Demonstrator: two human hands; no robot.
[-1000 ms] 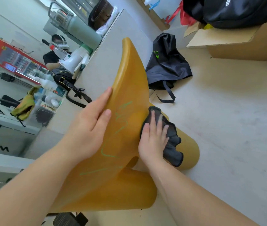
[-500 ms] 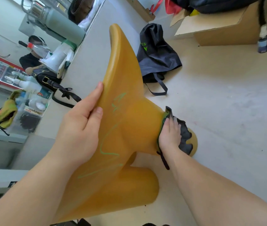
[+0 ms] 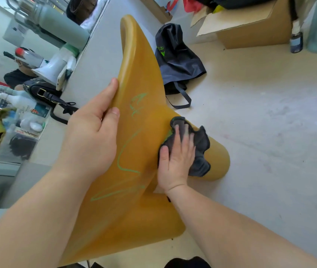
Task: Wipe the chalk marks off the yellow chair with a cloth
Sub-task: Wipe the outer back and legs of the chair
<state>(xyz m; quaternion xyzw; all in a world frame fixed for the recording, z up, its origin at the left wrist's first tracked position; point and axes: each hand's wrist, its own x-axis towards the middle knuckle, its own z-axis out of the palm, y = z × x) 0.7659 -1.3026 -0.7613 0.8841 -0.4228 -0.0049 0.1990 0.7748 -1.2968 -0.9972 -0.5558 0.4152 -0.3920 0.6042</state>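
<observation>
Wiping under way. Smooth yellow moulded plastic chair [image 3: 134, 209] lying tipped, frame centre. Left hand [image 3: 91, 136] gripping its edge, 9 o'clock. Right hand [image 3: 177, 161], fingers flat, pressing crumpled dark grey cloth [image 3: 202, 151] onto chair, 3 o'clock. Green chalk marks [image 3: 123, 149] showing between; next sweep probably heading toward 9 o'clock.

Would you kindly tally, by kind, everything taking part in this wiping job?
Hands: 2, the left hand and the right hand
Cloths: 1, the dark grey cloth
Chairs: 1, the yellow plastic chair
Total: 4
</observation>
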